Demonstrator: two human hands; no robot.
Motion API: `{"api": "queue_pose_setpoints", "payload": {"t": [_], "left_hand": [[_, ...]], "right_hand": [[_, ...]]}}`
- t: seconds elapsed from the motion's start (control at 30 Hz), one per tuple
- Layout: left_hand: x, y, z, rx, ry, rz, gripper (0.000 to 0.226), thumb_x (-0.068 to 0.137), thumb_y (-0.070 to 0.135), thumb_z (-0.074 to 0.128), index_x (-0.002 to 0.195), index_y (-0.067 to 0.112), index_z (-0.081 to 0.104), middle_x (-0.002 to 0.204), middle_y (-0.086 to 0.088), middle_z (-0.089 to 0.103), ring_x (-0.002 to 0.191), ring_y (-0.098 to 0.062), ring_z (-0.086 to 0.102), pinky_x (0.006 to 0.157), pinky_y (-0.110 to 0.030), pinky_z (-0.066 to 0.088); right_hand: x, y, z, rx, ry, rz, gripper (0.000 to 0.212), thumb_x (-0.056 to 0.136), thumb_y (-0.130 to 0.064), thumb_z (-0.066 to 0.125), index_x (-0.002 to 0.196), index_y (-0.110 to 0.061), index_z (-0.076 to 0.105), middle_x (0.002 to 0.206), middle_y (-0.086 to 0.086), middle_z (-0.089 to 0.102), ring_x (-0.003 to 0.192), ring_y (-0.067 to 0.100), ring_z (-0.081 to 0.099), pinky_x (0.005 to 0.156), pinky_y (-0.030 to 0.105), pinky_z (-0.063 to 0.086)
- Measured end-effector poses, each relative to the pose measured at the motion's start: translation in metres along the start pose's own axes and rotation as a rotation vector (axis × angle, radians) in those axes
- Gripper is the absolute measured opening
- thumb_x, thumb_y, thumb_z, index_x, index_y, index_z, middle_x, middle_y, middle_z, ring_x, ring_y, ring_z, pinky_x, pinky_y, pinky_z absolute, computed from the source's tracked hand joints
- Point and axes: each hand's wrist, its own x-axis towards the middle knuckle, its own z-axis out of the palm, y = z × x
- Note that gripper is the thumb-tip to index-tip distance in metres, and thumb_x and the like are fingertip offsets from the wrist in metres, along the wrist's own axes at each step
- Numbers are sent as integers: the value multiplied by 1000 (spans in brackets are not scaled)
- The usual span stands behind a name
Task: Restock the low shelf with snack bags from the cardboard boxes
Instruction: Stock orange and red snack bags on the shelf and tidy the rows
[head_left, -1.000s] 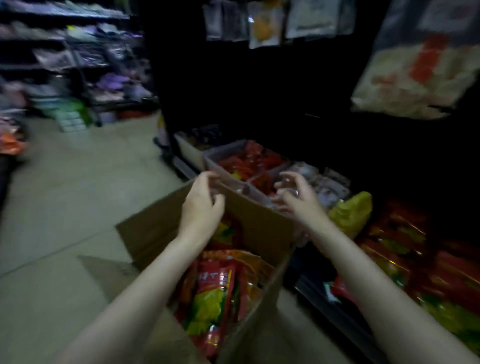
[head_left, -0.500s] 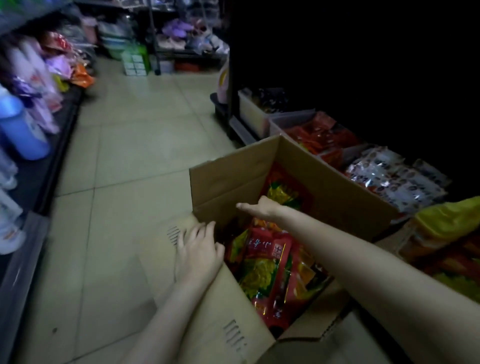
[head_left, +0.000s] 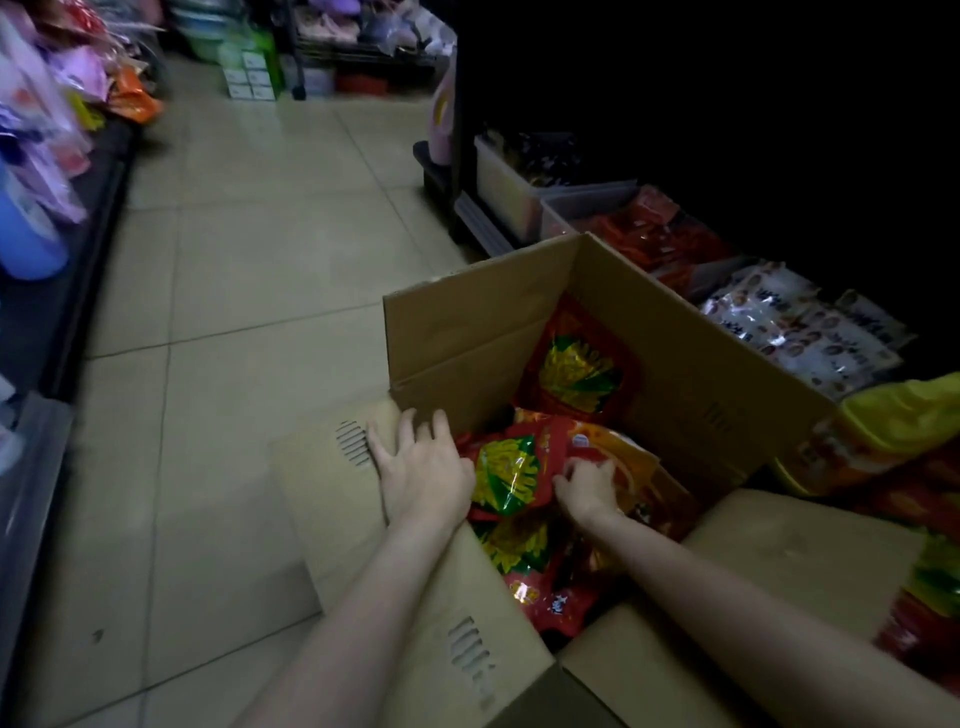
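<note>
Snack bags (head_left: 506, 475) in red, green and yellow fill the open cardboard box (head_left: 691, 374) in front of me, lying in a loose heap, with one more bag (head_left: 579, 364) standing up against the far inner wall. From the head view, the box sits on the tiled floor (head_left: 249, 291) with its flaps folded out.

My left hand (head_left: 421, 467) lies flat on the near-left flap (head_left: 332, 483), fingers spread and straight, pressing the cardboard down and gripping nothing. My right hand (head_left: 589, 486) is down inside the box on top of the heap, fingers curled onto the shiny top bag; it looks like I have hold of its edge (though the light is dim and I cannot tell how firm the grip is).

A second cardboard box (head_left: 779, 540), closed, sits at the near right, touching the open one. Beyond the open box, to the right, runs the low shelf (head_left: 480, 228), carrying clear bins: the far one (head_left: 498, 182) has dark packets, the next holds red packets (head_left: 660, 234), then come white printed bags (head_left: 795, 322). Nearer on the right are a yellow bag (head_left: 904, 410) and more red and green bags (head_left: 930, 582). Across the aisle on the left, another shelf holds purple and pink packages (head_left: 47, 130) and a blue container (head_left: 26, 239), all blurred.
</note>
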Motion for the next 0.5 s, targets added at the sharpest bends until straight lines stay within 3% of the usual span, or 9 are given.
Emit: {"api": "queue_pose_setpoints", "payload": {"t": [0.03, 0.17, 0.27, 0.33, 0.4, 0.5], "left_hand": [[1, 1, 1, 12, 9, 5, 59, 91, 36, 41, 144, 14, 27, 141, -2, 45, 142, -19, 17, 115, -53, 0], [1, -1, 3, 1, 9, 3, 57, 91, 37, 41, 143, 16, 30, 139, -1, 48, 142, -19, 18, 114, -52, 0], [1, 0, 3, 8, 18, 4, 56, 91, 36, 42, 143, 17, 31, 138, 0, 49, 142, -19, 18, 114, -52, 0], [0, 0, 3, 5, 29, 2, 56, 91, 36, 42, 142, 17, 31, 139, -2, 47, 142, -18, 18, 115, -51, 0], [-2, -2, 2, 7, 32, -5, 56, 91, 35, 42, 142, 17, 31, 140, -3, 46, 142, -18, 18, 115, -50, 0], [-4, -6, 1, -6, 42, -7, 59, 91, 36, 42, 145, 16, 26, 142, -3, 44, 142, -17, 18, 115, -49, 0]], "right_hand": [[2, 0, 1, 27, -20, 2, 9, 95, -16, 48, 91, -16, 56, 137, 19, 34, 121, 33, 40, 102, 29, 32], [8, 6, 3, 122, -26, 55, 23, 92, -10, 53, 72, -18, 45, 125, 15, 43, 102, 23, 43, 88, 26, 35], [12, 6, 3, 164, -20, 72, 33, 90, -8, 58, 62, -18, 44, 89, 6, 54, 96, 20, 50, 87, 30, 42], [9, 1, 0, 151, -4, 28, 29, 89, -8, 60, 63, -15, 49, 80, 2, 55, 88, 17, 54, 80, 26, 42], [4, -4, -2, 110, 74, -86, 17, 89, -9, 60, 72, -11, 57, 86, 5, 60, 91, 20, 59, 77, 25, 41], [-12, -8, -16, -49, 260, -399, 6, 91, -8, 52, 89, -6, 58, 95, 12, 61, 92, 26, 59, 78, 34, 44]]}}
